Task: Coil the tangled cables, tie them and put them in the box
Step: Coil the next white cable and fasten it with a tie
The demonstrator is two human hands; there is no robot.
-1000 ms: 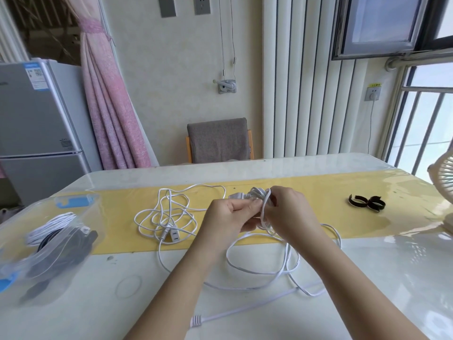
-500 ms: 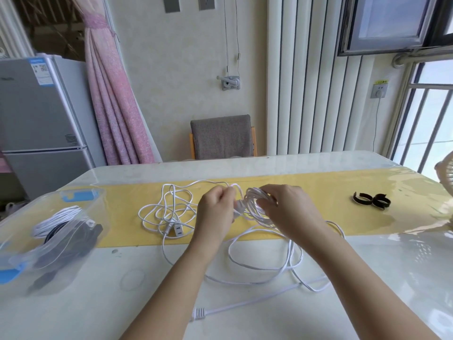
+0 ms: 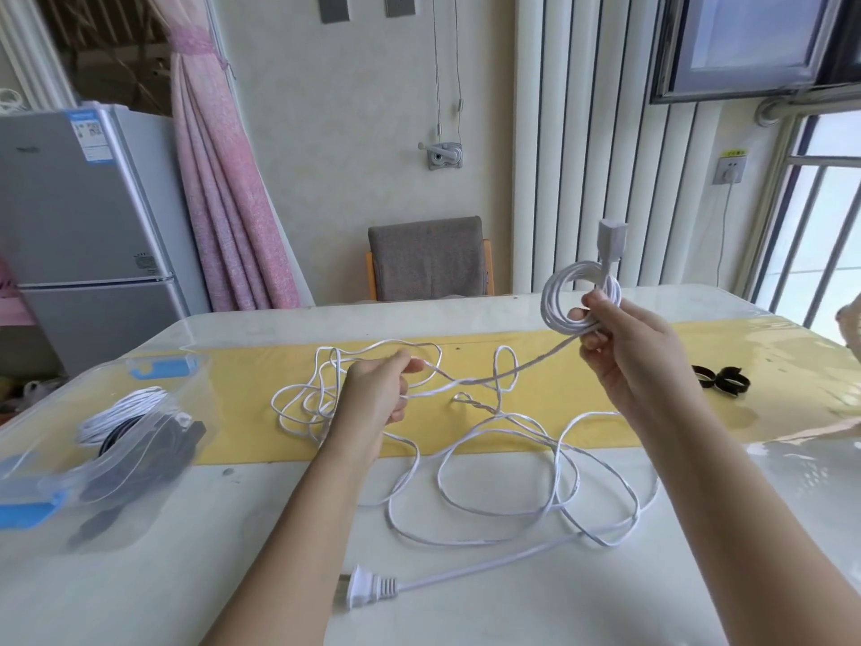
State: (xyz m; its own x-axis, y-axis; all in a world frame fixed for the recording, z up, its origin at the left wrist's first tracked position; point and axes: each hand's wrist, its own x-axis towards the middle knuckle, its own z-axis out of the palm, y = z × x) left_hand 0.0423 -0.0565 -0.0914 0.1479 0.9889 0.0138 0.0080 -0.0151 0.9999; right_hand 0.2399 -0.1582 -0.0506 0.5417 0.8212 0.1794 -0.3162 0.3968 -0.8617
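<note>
pale tabletop (image 3: 186, 575) with a yellow runner (image 3: 605, 366) across it, a chair and a fridge behind. half a second ago your two hands were close together, low over the runner, working at the bundle. now they are apart: your right hand (image 3: 624, 347) is raised to the right, its fingers curled round a small coil (image 3: 566, 296) of a few turns, with the socket end (image 3: 611, 235) sticking up above it. your left hand (image 3: 372, 394) stays low and pinches a strand, and the line between the two hands runs nearly straight.

i judge from this that the coiling is properly begun but is still in its early part: most of the white cable (image 3: 512, 510) lies in loose loops on the tabletop, a tangled cluster (image 3: 307, 403) sits just left of your left hand, and the plug (image 3: 368, 592) lies at the near edge.

by count:
- two hands, both holding cable.
- one white cable being coiled, as far as i can tell, with one plug and one socket end.
- two black straps (image 3: 720, 380), touching each other, well to the right on the runner, and unused.
- one clear box (image 3: 160, 366) at the left, well apart from the coil, holding one white coiled cable (image 3: 126, 407) and dark cable (image 3: 153, 445) whose number i cannot tell.
</note>
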